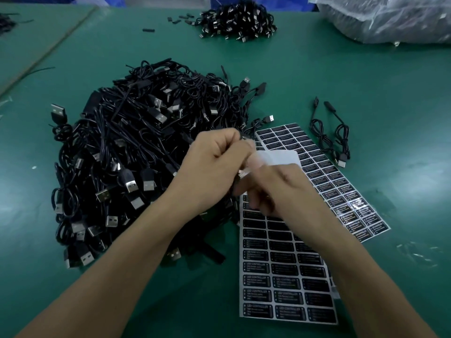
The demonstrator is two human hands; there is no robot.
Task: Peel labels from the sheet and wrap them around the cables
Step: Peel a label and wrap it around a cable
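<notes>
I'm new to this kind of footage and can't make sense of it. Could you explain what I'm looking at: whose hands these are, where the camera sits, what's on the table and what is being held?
There is no machine here. A person works with bare hands, and the single picture comes from a camera worn on their head, looking forward and down. On the green table lies a big pile of black USB cables. A smaller pile sits farther back, and a clear plastic bag is in the far right corner. To the right lie two sheets of black labels and two separate cables. The left hand pinches a black cable above the sheets. The right hand meets it there, but it is blurred, so whether it holds a label cannot be told.
</notes>
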